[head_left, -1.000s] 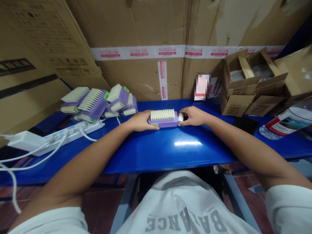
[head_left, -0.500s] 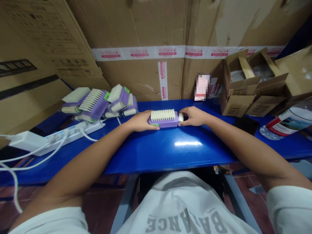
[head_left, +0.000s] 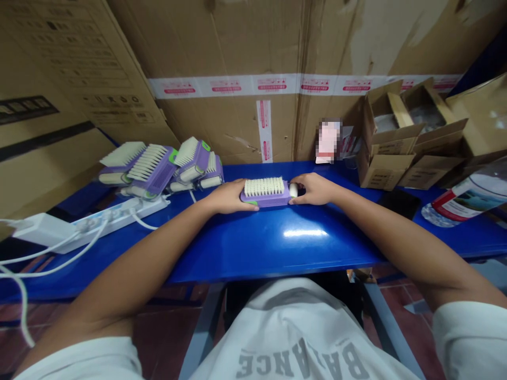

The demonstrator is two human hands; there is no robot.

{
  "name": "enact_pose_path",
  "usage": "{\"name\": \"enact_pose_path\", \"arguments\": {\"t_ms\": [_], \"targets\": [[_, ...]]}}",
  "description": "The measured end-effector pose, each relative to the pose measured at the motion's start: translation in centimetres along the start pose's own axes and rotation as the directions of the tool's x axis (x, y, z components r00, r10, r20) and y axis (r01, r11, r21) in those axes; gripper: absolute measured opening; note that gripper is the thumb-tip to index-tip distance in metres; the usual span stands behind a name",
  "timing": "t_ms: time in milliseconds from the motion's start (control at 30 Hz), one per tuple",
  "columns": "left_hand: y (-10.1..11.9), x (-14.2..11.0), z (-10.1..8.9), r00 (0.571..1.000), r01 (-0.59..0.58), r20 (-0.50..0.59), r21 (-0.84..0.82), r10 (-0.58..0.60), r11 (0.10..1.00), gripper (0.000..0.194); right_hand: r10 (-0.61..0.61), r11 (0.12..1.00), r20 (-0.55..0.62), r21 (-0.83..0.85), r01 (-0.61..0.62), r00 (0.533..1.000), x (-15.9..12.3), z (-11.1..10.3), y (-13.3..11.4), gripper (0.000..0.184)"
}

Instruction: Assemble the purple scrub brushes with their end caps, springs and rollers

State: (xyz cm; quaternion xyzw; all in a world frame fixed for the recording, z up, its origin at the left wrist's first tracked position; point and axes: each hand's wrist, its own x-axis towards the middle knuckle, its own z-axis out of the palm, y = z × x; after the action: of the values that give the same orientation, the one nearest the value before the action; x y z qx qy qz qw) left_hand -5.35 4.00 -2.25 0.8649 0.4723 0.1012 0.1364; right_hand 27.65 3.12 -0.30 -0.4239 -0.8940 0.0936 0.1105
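A purple brush (head_left: 269,200) with rows of white bristles facing up lies on the blue table (head_left: 237,248), long side across my view. My left hand (head_left: 229,197) wraps its left end, thumb along the near side beside a green patch. At the other end, my right hand (head_left: 316,189) pinches around a short white cylinder (head_left: 293,190) that sits against the brush. Whether this cylinder is fixed to the brush I cannot tell. Several similar purple brushes (head_left: 156,177) with white bristles and white cylinders are heaped to the left.
A white power strip (head_left: 114,221) with plugged-in cables lies at the left. Open cardboard boxes (head_left: 386,169) and a plastic bottle (head_left: 461,198) stand at the right, with a flat black object (head_left: 399,203) near them. Cardboard panels (head_left: 237,47) rise behind the table.
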Motion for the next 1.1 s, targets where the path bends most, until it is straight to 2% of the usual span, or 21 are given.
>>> {"name": "enact_pose_path", "arguments": {"t_ms": [533,1100], "targets": [[0.05,0.03,0.03,1.0,-0.009,-0.005,-0.012,0.009,1.0,0.095,-0.009,1.0,-0.007,0.0,0.009,1.0,-0.04,0.07,-0.06,0.054],[0.07,0.03,0.03,1.0,-0.002,-0.006,-0.013,0.002,1.0,0.095,-0.018,1.0,-0.001,0.025,0.018,1.0,-0.06,0.0,-0.07,0.045]]}}
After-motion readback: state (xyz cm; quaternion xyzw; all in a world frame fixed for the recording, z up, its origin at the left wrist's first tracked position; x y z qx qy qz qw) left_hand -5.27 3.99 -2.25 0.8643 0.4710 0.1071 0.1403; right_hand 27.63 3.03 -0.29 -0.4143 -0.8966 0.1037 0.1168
